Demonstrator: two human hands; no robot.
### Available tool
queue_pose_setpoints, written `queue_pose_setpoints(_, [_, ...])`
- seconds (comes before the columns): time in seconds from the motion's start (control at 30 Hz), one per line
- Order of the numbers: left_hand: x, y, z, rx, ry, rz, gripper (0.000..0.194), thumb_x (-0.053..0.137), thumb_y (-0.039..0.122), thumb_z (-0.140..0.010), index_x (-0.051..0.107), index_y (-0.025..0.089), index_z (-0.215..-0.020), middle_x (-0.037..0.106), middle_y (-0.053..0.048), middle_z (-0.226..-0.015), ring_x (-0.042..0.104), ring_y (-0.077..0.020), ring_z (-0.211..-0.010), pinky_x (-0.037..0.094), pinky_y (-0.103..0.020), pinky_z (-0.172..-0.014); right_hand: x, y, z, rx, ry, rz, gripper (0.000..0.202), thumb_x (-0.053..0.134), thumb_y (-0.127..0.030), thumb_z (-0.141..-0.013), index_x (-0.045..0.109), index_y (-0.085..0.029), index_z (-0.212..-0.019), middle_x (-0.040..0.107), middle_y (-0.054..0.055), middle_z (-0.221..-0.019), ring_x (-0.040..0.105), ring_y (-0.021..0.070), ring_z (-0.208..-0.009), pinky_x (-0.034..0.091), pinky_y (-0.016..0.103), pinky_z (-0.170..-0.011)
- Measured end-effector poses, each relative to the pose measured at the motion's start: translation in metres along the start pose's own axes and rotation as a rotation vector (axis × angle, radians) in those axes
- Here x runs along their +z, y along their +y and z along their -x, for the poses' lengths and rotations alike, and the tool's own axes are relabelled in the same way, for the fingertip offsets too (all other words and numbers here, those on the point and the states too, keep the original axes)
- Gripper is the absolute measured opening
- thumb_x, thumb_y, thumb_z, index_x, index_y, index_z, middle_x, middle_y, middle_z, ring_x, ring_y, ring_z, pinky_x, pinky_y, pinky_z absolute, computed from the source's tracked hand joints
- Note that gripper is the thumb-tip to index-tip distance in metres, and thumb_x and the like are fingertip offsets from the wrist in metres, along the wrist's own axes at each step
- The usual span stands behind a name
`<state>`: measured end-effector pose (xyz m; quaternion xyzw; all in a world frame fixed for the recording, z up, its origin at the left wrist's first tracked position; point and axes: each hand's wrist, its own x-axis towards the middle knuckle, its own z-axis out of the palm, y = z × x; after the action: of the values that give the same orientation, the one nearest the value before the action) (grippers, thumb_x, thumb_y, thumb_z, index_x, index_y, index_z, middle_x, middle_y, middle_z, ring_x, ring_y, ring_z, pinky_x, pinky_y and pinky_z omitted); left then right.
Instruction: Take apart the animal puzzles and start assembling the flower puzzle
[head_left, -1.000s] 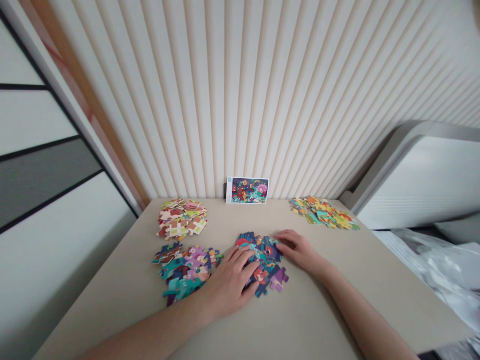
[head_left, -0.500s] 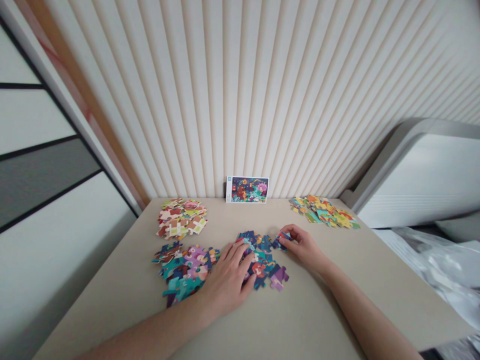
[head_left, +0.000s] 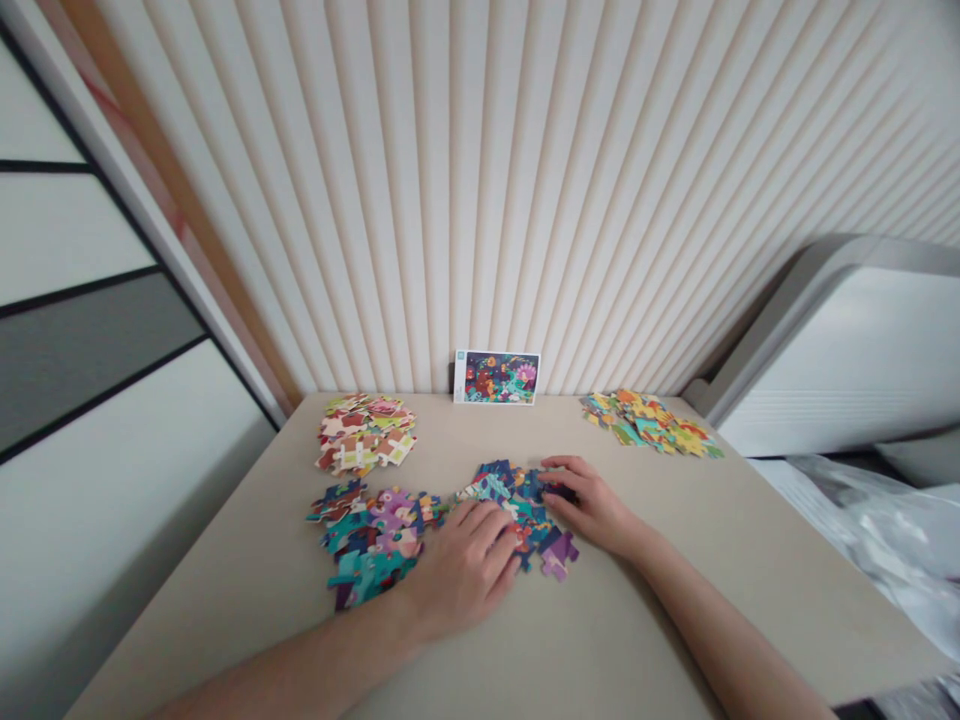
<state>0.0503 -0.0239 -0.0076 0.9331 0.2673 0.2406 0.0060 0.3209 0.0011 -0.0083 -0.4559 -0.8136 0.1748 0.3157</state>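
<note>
A pile of dark blue, teal and purple jigsaw puzzle pieces point(head_left: 491, 486) lies in the middle of the table, partly covered by my hands. My left hand point(head_left: 466, 560) rests over its near side, fingers bent and slightly apart on the pieces; what lies under the fingertips is hidden. At the pile's right edge, my right hand point(head_left: 592, 505) has its thumb and fingers around a dark blue puzzle piece point(head_left: 562, 492), mostly covered by the fingers. A purple piece point(head_left: 556, 553) sticks out between the hands at the front. More teal and purple pieces point(head_left: 375, 540) spread left of my left hand.
A picture card point(head_left: 496, 378) of the puzzle leans against the ribbed wall point(head_left: 495, 200). Pink and green pieces point(head_left: 365, 433) are heaped at the back left, yellow and orange ones point(head_left: 652, 422) at the back right. Clear plastic wrapping point(head_left: 885, 530) lies beyond the table's right edge.
My right hand has moved slightly left with the dark blue piece, closer to the pile. My left hand has drawn back a little toward me, its fingers more bent, uncovering light blue pieces.
</note>
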Motion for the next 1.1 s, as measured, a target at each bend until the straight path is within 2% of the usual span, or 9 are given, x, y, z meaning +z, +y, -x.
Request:
queue_pose_setpoints(0.1, [0.000,0.015,0.006,0.242,-0.082,-0.052,0.019,0.048,0.025,-0.098,0.063,0.019,-0.089,0.062,-0.006,-0.087,0.058,-0.0228,-0.088,0.047,-0.043,-0.086,0.002,-0.001,0.000,-0.051,-0.059,0.027,0.031,0.062,-0.039,-0.094,0.068,-0.031,-0.124,0.060,0.010,-0.132,0.056,0.0278,-0.122,0.045,0.046,-0.104])
queue_pose_setpoints(0.17, [0.000,0.026,0.011,0.311,-0.110,-0.088,0.016,0.049,0.022,-0.097,0.063,0.018,-0.091,0.060,-0.005,-0.082,0.057,-0.0221,-0.082,0.046,-0.041,-0.081,0.002,0.000,0.000,-0.062,-0.081,0.047,0.031,0.064,-0.039,-0.093,0.068,-0.031,-0.123,0.060,0.010,-0.133,0.056,0.0280,-0.122,0.045,0.047,-0.104])
queue_pose_setpoints(0.3, [-0.004,0.038,0.014,0.321,-0.153,-0.097,0.019,0.051,0.018,-0.096,0.062,0.015,-0.111,0.063,-0.007,-0.090,0.058,-0.0224,-0.085,0.045,-0.040,-0.084,0.000,0.002,0.000,-0.074,-0.092,0.074,0.031,0.063,-0.038,-0.094,0.068,-0.031,-0.123,0.061,0.010,-0.132,0.056,0.0275,-0.121,0.045,0.046,-0.103])
queue_pose_setpoints(0.4, [-0.007,0.034,0.012,0.298,-0.176,-0.075,0.022,0.049,0.019,-0.098,0.060,0.015,-0.116,0.065,-0.010,-0.104,0.059,-0.0239,-0.102,0.044,-0.039,-0.094,-0.001,0.003,-0.001,-0.084,-0.092,0.084,0.030,0.062,-0.037,-0.095,0.068,-0.030,-0.123,0.062,0.010,-0.131,0.057,0.0269,-0.121,0.045,0.046,-0.103])
queue_pose_setpoints(0.53, [-0.008,0.028,0.009,0.283,-0.204,-0.024,0.024,0.047,0.024,-0.099,0.059,0.014,-0.118,0.059,-0.013,-0.125,0.053,-0.0249,-0.122,0.040,-0.038,-0.105,0.000,0.004,0.000,-0.109,-0.086,0.105,0.029,0.061,-0.036,-0.096,0.068,-0.028,-0.122,0.062,0.011,-0.130,0.057,0.0260,-0.120,0.046,0.045,-0.102])
queue_pose_setpoints(0.77, [-0.006,0.026,0.007,0.270,-0.250,0.098,0.021,0.049,0.027,-0.099,0.059,0.014,-0.113,0.055,-0.012,-0.131,0.047,-0.0251,-0.131,0.034,-0.036,-0.115,0.001,-0.007,-0.002,-0.131,-0.075,0.150,0.027,0.059,-0.033,-0.097,0.066,-0.027,-0.122,0.063,0.010,-0.129,0.058,0.0244,-0.119,0.046,0.044,-0.102])
queue_pose_setpoints(0.9, [-0.007,0.023,0.006,0.252,-0.258,0.146,0.023,0.055,0.030,-0.096,0.059,0.015,-0.112,0.056,-0.011,-0.132,0.049,-0.0240,-0.129,0.036,-0.034,-0.114,0.010,-0.037,-0.015,-0.192,-0.115,0.151,0.031,0.056,-0.033,-0.099,0.064,-0.026,-0.128,0.063,0.010,-0.132,0.056,0.0235,-0.124,0.045,0.042,-0.105])
queue_pose_setpoints(1.0, [-0.006,0.022,0.007,0.223,-0.282,0.148,0.018,0.057,0.030,-0.093,0.060,0.017,-0.106,0.062,-0.008,-0.118,0.059,-0.0223,-0.112,0.045,-0.034,-0.103,0.027,-0.059,-0.029,-0.325,-0.226,0.176,0.038,0.055,-0.038,-0.099,0.060,-0.026,-0.135,0.060,0.008,-0.139,0.051,0.0240,-0.131,0.040,0.043,-0.111])
queue_pose_setpoints(1.1, [-0.004,0.022,0.008,0.222,-0.293,0.141,0.015,0.058,0.029,-0.092,0.060,0.018,-0.102,0.065,-0.006,-0.109,0.063,-0.0211,-0.100,0.050,-0.034,-0.095,0.042,-0.069,-0.040,-0.407,-0.287,0.234,0.038,0.053,-0.043,-0.100,0.061,-0.028,-0.134,0.058,0.006,-0.142,0.047,0.0245,-0.135,0.035,0.045,-0.115])
